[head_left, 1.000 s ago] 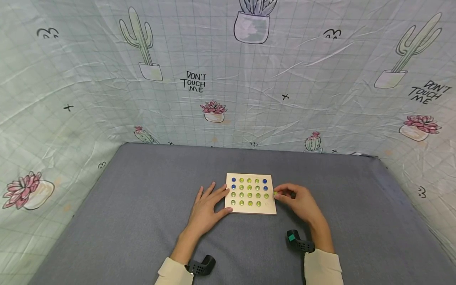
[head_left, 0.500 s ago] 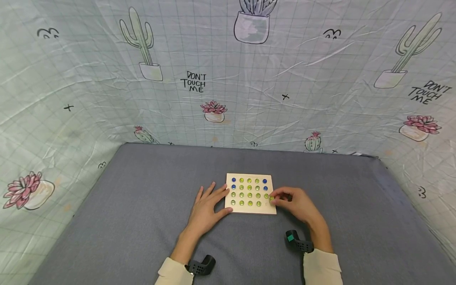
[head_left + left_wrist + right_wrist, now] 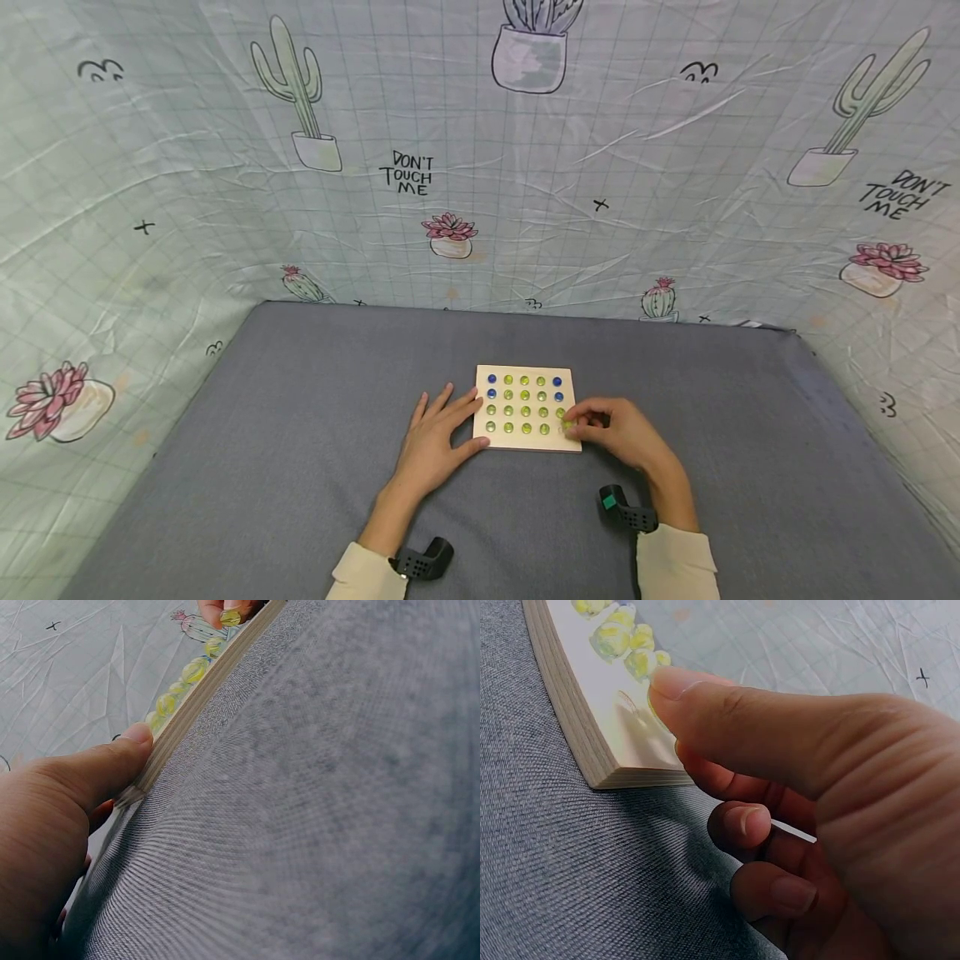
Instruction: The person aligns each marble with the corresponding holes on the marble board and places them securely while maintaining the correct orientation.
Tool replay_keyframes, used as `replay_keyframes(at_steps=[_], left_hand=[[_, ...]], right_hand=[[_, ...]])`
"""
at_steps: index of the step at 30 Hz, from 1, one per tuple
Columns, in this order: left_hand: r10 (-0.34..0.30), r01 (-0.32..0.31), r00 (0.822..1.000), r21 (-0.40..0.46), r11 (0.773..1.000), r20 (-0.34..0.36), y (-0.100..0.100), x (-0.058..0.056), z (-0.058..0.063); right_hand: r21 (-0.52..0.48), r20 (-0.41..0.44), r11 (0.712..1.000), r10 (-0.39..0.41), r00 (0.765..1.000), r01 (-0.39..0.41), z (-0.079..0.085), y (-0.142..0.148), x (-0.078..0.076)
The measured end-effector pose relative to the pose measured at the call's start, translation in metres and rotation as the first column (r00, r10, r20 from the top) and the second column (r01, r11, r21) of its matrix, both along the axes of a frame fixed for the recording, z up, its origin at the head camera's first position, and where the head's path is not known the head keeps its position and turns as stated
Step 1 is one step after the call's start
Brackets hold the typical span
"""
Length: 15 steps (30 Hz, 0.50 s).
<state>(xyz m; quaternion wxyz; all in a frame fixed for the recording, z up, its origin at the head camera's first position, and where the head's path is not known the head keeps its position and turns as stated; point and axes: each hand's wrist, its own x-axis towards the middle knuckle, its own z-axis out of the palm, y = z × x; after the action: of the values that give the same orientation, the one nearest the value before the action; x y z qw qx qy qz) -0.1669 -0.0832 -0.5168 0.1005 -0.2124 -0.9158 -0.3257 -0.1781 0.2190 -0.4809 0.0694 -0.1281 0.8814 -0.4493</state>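
Note:
A pale wooden board (image 3: 517,442) lies on the table, set with rows of yellow-green glass marbles (image 3: 526,411) and a few blue marbles (image 3: 557,382) in its far corners. My left hand (image 3: 432,446) rests spread at the board's left side, index fingertip and thumb touching it. In the left wrist view the thumb (image 3: 105,769) lies at the board's near corner. Between thumb and index finger, my right hand (image 3: 626,429) pinches a yellow-green marble (image 3: 230,616) just over the near right corner. An unfilled hollow (image 3: 628,703) shows beneath it; the right thumb mostly hides that marble in the right wrist view.
A grey cloth (image 3: 337,400) covers the table around the board. Behind and at both sides hangs a pale sheet (image 3: 525,167) printed with cacti. Black wrist devices (image 3: 426,558) sit at both sleeves.
My right hand has carried the pinched marble leftward and slightly nearer, from beside the board's right edge to over its near right corner. The left hand and board have stayed still.

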Motion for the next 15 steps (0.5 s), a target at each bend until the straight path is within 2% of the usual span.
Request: replay_keyframes(at_steps=[15], left_hand=[[-0.002,0.002,1.000,-0.006,1.000,0.003,-0.0002,-0.0001,-0.0001]], right_hand=[[0.006,0.012,1.000,0.029,1.000,-0.029,-0.0007,-0.0007,0.0006]])
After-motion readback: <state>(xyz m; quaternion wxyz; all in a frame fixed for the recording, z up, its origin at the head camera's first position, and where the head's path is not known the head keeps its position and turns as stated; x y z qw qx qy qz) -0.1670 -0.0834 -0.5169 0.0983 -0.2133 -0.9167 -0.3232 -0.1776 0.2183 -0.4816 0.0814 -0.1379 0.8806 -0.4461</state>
